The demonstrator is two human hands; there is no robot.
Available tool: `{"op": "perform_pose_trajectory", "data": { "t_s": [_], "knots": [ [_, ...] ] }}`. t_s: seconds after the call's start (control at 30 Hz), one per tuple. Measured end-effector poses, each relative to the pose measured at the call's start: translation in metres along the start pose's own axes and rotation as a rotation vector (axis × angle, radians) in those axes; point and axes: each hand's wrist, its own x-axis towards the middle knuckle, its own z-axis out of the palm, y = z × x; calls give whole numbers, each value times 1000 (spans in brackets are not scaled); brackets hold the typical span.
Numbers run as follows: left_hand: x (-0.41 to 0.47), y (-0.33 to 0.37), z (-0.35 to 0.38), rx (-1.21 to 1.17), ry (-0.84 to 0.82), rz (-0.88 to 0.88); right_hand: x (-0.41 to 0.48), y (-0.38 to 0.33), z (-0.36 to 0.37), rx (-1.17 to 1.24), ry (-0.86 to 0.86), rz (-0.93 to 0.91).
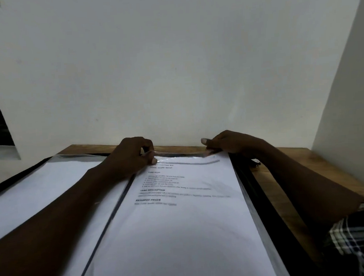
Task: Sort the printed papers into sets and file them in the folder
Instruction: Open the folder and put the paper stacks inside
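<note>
1. Printed paper [182, 224] lies flat on the right half of the open folder [265, 207], which sits on the wooden surface [287, 173].
2. Up at its far edge, left hand [132, 154] and right hand [229, 144] each have a tight grip pinching the clear sleeve [178, 155].

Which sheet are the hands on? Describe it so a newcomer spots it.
On the wooden table lies an open black folder, two pages side by side. The printed sheet is the right-hand page, its far edge pinched by the left hand and right hand. Unlike the blank page beside it, it carries bold headings and text.
</note>
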Motion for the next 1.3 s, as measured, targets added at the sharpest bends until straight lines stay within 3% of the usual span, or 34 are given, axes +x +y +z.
{"op": "perform_pose_trajectory", "data": {
  "t_s": [0.27,0.43,0.6,0.7,0.8,0.97,1.1,1.17,1.3],
  "knots": [
    [3,-10,4,-20,31,-22,-7,-17,3,-227,-186,15],
    [3,-10,4,-60,5,-31,-1,-8,-2,-93,-205,-54],
    [4,-13,3,-93,8,-38,-10,-17,3,205,-20,-198],
    [3,-10,1,-82,-2,-57,-26,-17,11,410,73,-94],
    [3,-8,-3,-54,0,-48,-55,-14,11,448,134,74],
    [2,9,-27,14,-104,-70,-112,-25,3,628,19,119],
    [-23,32,-48,-91,-84,-99,-153,-34,16,513,-134,264],
    [-47,41,-52,-158,-92,-116,-172,-41,27,469,-129,323],
    [-95,52,-58,-278,-106,-131,-199,-63,30,633,-143,285]
  ]
}}
